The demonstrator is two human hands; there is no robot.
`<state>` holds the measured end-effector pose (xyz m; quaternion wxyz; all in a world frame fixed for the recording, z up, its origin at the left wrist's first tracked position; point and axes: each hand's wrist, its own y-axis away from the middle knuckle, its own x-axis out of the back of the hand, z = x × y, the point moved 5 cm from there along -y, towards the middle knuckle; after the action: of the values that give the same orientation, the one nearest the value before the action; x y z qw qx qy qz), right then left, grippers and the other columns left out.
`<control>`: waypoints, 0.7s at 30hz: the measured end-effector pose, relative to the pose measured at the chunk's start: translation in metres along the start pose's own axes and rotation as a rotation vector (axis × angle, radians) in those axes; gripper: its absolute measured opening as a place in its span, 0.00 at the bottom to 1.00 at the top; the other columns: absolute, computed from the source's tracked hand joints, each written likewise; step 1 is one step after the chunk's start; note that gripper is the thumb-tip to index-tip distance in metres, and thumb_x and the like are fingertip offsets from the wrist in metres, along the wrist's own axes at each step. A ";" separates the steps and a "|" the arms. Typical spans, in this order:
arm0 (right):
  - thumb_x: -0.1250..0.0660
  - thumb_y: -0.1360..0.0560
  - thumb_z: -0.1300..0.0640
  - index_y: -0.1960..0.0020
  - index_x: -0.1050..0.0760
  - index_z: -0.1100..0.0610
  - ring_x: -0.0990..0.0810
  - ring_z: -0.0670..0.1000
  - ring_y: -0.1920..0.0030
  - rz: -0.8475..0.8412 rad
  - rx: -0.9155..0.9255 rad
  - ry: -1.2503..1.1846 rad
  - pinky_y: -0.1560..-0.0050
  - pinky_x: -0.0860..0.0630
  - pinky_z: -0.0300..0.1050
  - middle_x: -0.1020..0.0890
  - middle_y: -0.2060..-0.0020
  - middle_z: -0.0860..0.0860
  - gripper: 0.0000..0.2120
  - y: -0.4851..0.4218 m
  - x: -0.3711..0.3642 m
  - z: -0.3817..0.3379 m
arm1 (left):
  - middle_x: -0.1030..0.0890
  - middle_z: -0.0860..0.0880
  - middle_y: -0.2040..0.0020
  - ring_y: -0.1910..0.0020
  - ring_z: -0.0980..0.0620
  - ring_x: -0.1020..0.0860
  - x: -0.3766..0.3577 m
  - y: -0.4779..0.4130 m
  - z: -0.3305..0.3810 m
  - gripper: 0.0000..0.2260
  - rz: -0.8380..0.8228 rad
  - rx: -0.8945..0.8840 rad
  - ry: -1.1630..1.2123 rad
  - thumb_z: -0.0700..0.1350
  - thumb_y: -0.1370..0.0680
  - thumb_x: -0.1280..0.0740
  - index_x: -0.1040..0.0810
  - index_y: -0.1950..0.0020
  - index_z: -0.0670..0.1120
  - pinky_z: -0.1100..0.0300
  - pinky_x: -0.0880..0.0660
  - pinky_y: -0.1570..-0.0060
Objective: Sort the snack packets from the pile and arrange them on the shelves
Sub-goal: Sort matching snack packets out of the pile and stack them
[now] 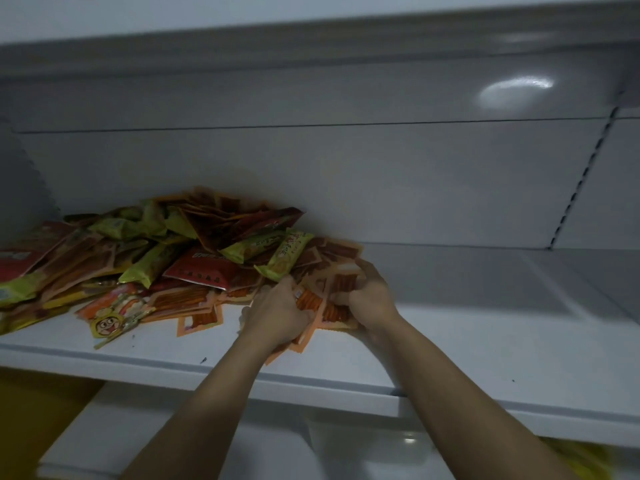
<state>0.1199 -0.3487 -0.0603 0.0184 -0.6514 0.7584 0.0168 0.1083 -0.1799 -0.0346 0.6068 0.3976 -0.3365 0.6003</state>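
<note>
A loose pile of snack packets [149, 258] covers the left half of a white shelf [485, 344]: yellow-green ones, red ones and orange ones with clear windows. At the pile's right end both my hands hold a bunch of the orange packets [320, 306]. My left hand [277, 313] grips the bunch from the left, fingers curled over it. On the other side, my right hand [372, 296] curls round the bunch's right edge. The packets under my palms are hidden.
The shelf's right half [519, 289] is bare, with a grey back panel [346, 174] behind and another shelf's underside [311, 39] above. A slotted upright [581, 181] runs at the right. A lower shelf [173, 427] shows below, with something yellow [581, 459] at its right.
</note>
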 end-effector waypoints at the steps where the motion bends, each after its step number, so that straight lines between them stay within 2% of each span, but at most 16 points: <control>1: 0.23 0.40 0.58 0.33 0.30 0.54 0.16 0.49 0.51 -0.017 0.072 0.100 0.50 0.18 0.50 0.15 0.52 0.46 0.37 0.003 -0.001 -0.007 | 0.28 0.47 0.33 0.33 0.42 0.30 0.000 0.001 0.001 0.26 0.004 0.002 0.019 0.58 0.26 0.30 0.35 0.32 0.57 0.40 0.35 0.33; 2: 0.23 0.40 0.52 0.33 0.30 0.52 0.16 0.47 0.51 -0.037 0.124 0.183 0.49 0.19 0.48 0.15 0.52 0.45 0.37 0.005 -0.004 -0.012 | 0.29 0.47 0.33 0.32 0.42 0.31 0.000 0.003 0.002 0.27 0.011 0.010 0.035 0.58 0.26 0.30 0.37 0.30 0.58 0.40 0.35 0.33; 4: 0.25 0.38 0.49 0.33 0.33 0.50 0.17 0.49 0.50 -0.062 0.194 0.266 0.48 0.20 0.50 0.17 0.52 0.43 0.35 0.008 -0.009 -0.017 | 0.30 0.47 0.31 0.31 0.42 0.32 -0.001 0.006 0.004 0.32 0.031 0.032 0.060 0.59 0.28 0.29 0.40 0.28 0.60 0.40 0.34 0.34; 7: 0.26 0.32 0.59 0.32 0.36 0.48 0.17 0.51 0.50 -0.047 0.248 0.286 0.48 0.20 0.54 0.17 0.53 0.44 0.32 0.008 -0.008 -0.015 | 0.31 0.45 0.29 0.30 0.41 0.33 -0.002 0.007 0.007 0.43 0.045 0.075 0.153 0.59 0.32 0.26 0.46 0.24 0.59 0.41 0.32 0.34; 9: 0.28 0.34 0.61 0.32 0.36 0.47 0.17 0.52 0.51 -0.029 0.240 0.232 0.49 0.19 0.57 0.16 0.53 0.46 0.34 0.004 -0.006 -0.010 | 0.30 0.45 0.29 0.30 0.40 0.32 -0.003 0.010 0.010 0.46 0.047 0.103 0.253 0.57 0.33 0.24 0.48 0.23 0.56 0.41 0.31 0.33; 11: 0.28 0.36 0.62 0.30 0.38 0.48 0.16 0.53 0.51 -0.021 0.210 0.163 0.51 0.18 0.58 0.16 0.53 0.47 0.38 0.003 -0.003 -0.008 | 0.29 0.45 0.29 0.31 0.41 0.30 -0.003 0.013 0.014 0.45 0.060 0.108 0.352 0.53 0.32 0.22 0.46 0.24 0.52 0.44 0.31 0.33; 13: 0.30 0.36 0.68 0.26 0.42 0.50 0.16 0.55 0.52 -0.032 0.155 0.091 0.53 0.18 0.60 0.16 0.54 0.50 0.43 0.002 0.001 -0.007 | 0.28 0.46 0.30 0.32 0.43 0.29 -0.005 0.017 0.018 0.42 0.074 0.095 0.447 0.48 0.31 0.21 0.43 0.25 0.48 0.50 0.30 0.34; 15: 0.30 0.35 0.72 0.24 0.48 0.42 0.16 0.55 0.54 -0.051 0.076 0.002 0.55 0.18 0.59 0.17 0.55 0.50 0.49 0.004 0.004 -0.008 | 0.27 0.48 0.31 0.34 0.45 0.27 -0.007 0.023 0.020 0.40 0.096 0.093 0.548 0.46 0.31 0.21 0.41 0.26 0.47 0.51 0.29 0.36; 16: 0.30 0.34 0.73 0.27 0.49 0.37 0.16 0.53 0.55 -0.060 0.056 -0.003 0.55 0.18 0.57 0.17 0.56 0.49 0.50 0.006 0.006 -0.010 | 0.26 0.48 0.32 0.35 0.46 0.26 -0.008 0.026 0.021 0.40 0.116 0.091 0.593 0.45 0.31 0.21 0.40 0.26 0.47 0.50 0.28 0.36; 17: 0.29 0.33 0.73 0.29 0.44 0.39 0.16 0.53 0.54 -0.069 0.051 0.010 0.55 0.18 0.54 0.17 0.56 0.49 0.45 0.008 0.007 -0.013 | 0.25 0.48 0.33 0.36 0.46 0.25 -0.008 0.029 0.022 0.39 0.142 0.087 0.617 0.45 0.30 0.21 0.40 0.27 0.47 0.50 0.27 0.37; 19: 0.31 0.31 0.74 0.40 0.25 0.53 0.15 0.57 0.55 -0.089 0.012 -0.044 0.60 0.17 0.53 0.15 0.57 0.54 0.25 0.014 0.011 -0.020 | 0.25 0.49 0.34 0.36 0.46 0.25 -0.006 0.033 0.024 0.37 0.200 0.056 0.589 0.45 0.30 0.22 0.41 0.28 0.48 0.48 0.27 0.37; 21: 0.33 0.30 0.76 0.50 0.21 0.60 0.14 0.60 0.59 -0.143 -0.067 -0.153 0.64 0.18 0.52 0.15 0.58 0.58 0.15 0.020 0.012 -0.022 | 0.24 0.49 0.36 0.37 0.46 0.24 -0.005 0.034 0.027 0.35 0.216 0.024 0.580 0.45 0.29 0.22 0.40 0.30 0.49 0.49 0.26 0.38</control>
<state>0.0978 -0.3584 -0.0388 0.0555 -0.7009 0.7054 0.0902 0.0756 -0.2071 -0.0243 0.6055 0.1788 -0.1824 0.7537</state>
